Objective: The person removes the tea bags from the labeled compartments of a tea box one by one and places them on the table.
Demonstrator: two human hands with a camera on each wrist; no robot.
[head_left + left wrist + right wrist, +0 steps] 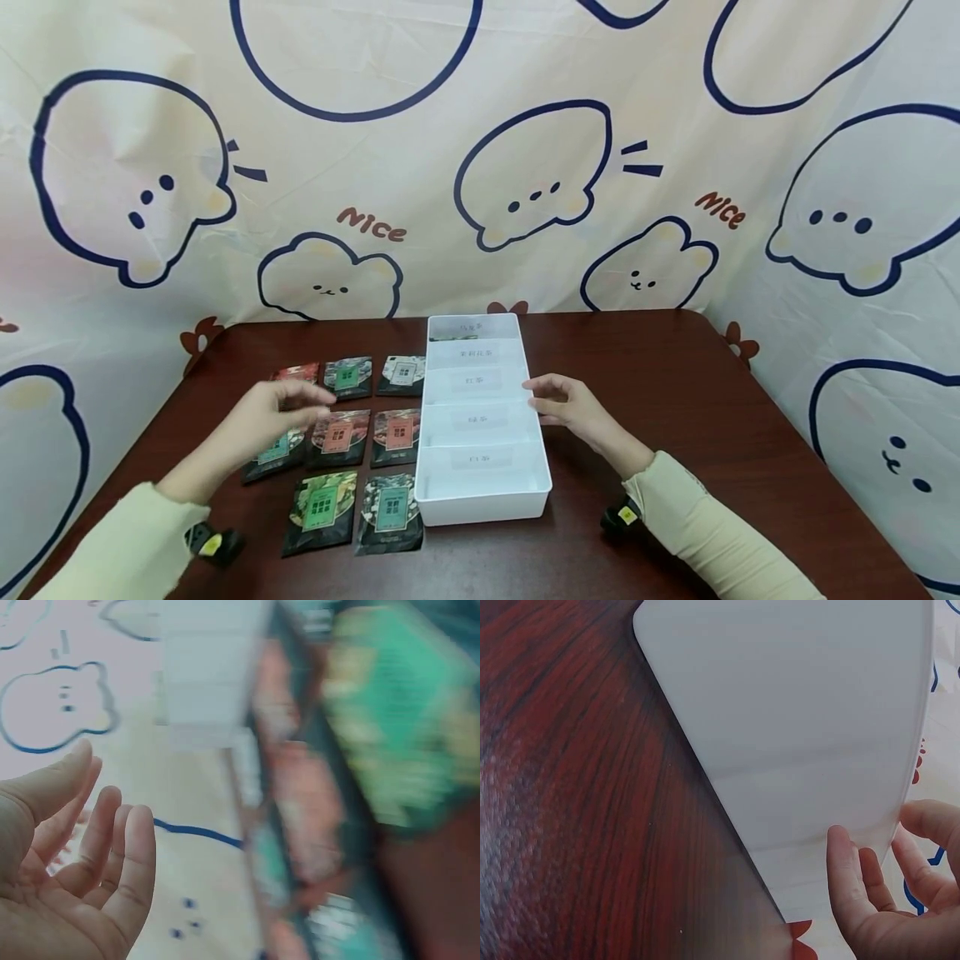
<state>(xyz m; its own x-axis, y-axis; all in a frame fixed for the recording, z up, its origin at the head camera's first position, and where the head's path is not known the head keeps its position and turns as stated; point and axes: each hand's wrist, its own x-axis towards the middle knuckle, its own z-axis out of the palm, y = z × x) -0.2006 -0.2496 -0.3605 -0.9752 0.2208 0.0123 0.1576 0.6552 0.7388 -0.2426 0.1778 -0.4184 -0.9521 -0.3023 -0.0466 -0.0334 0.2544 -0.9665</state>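
My left hand (262,417) hovers over the left group of tea sachets, its fingers relaxed and holding nothing; the palm side of that hand (82,870) shows in the left wrist view. Beneath it lie a teal-labelled sachet (276,452) and a red sachet (300,372), both partly covered by the hand. A long white divided box (483,507) stands at the middle of the table. My right hand (573,408) is at its right side, fingertips at the rim. In the right wrist view, loosely bent fingers (841,859) lie against or close to the outer wall.
More dark sachets with green (322,508), red (395,437), teal (392,510) and white (402,375) labels lie left of the box. Its compartments carry printed Chinese labels. A sachet edge (453,337) shows in the farthest one. A patterned cloth (525,167) hangs behind the brown table (637,358).
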